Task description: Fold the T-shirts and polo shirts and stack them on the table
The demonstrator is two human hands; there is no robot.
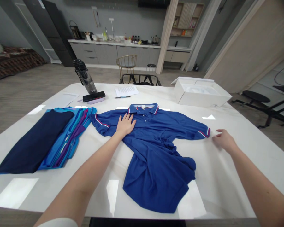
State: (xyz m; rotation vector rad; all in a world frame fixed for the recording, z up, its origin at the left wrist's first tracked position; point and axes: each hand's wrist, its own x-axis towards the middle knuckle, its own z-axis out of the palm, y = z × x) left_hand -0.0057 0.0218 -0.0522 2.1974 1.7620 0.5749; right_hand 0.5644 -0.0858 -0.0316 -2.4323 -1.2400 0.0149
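A blue polo shirt (156, 142) with red and white trim lies front up on the table, its collar at the far side. Its sleeves are spread out, while the body below is bunched and twisted, with folds on the right. My left hand (126, 124) rests flat on the shirt's chest just below the collar, fingers spread. Just off the right-hand sleeve cuff is my right hand (224, 140), its fingers curved and apart with nothing visible in them. To the left lies a stack of folded clothes (71, 135) in blue and purple, topped by a dark navy folded garment (38, 138).
The white table (241, 170) also holds a white box (201, 91) at the back right. Toward the back left are a dark water bottle (86, 77), a black phone (94, 96), a pen (122, 97) and paper sheets (127, 90). Chairs stand beyond.
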